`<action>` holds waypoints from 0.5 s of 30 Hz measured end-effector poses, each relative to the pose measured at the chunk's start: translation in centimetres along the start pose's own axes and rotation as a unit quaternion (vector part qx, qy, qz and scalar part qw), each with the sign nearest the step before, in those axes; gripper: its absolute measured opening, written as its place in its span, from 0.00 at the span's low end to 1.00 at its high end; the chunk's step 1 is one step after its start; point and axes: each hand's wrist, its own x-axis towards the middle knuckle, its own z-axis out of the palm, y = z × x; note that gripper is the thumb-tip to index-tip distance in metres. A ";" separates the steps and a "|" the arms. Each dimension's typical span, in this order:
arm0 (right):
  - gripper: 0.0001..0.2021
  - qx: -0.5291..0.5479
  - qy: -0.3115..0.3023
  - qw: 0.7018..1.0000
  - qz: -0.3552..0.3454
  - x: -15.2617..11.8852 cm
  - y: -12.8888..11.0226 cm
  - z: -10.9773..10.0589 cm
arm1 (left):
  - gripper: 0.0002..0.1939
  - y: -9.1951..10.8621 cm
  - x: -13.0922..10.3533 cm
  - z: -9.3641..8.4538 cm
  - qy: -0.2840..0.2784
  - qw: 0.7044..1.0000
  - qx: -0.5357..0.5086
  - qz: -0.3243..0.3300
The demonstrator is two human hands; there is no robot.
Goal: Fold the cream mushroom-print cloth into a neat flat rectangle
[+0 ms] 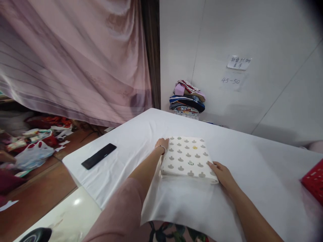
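A folded white cloth [188, 156] with a grey print and a few green and yellow motifs lies flat in front of me. My left hand [163, 144], with a bracelet at the wrist, is closed at its far left corner; some of the fingers are hidden. On the opposite side, my right hand [219, 170] grips the right edge near the front corner, thumb and fingers bent around it. Beneath the cloth spreads a white covered table [252, 181].
A black flat object [99, 156] rests at the table's left. Folded fabrics [187, 97] are stacked by the wall behind. A red basket [314, 181] stands at the right edge. A pink curtain [83, 57] hangs left, with bags and a person's hand [7, 157] below.
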 end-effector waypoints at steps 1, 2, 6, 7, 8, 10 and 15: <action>0.23 -0.002 -0.003 1.000 0.002 0.0 -0.1 0.0 | 0.25 0.0 0.0 -0.2 -0.004 1.000 -0.008 -0.003; 0.22 -0.009 -0.004 1.000 0.003 0.0 -0.1 0.0 | 0.25 -0.1 0.0 -0.4 -0.008 1.000 -0.018 -0.007; 0.22 -0.028 0.010 1.000 -0.001 -0.1 -0.3 -0.1 | 0.26 -0.4 -0.8 -1.3 -0.021 0.998 -0.054 -0.008; 0.22 -0.025 0.010 1.000 -0.001 -0.1 -0.4 -0.1 | 0.26 -0.6 -1.2 -1.4 -0.020 0.998 -0.061 -0.005; 0.23 -0.023 0.008 1.000 -0.001 -0.1 -0.3 -0.1 | 0.26 -0.9 -1.8 -1.5 -0.020 0.997 -0.068 -0.003; 0.23 -0.029 0.005 1.000 0.001 -0.1 -0.3 -0.2 | 0.23 -1.4 -3.1 -1.4 -0.020 0.997 -0.081 0.001; 0.22 -0.071 0.011 0.997 -0.006 0.2 -0.1 -0.3 | 0.16 -2.6 -5.9 -0.4 -0.006 0.994 -0.110 -0.002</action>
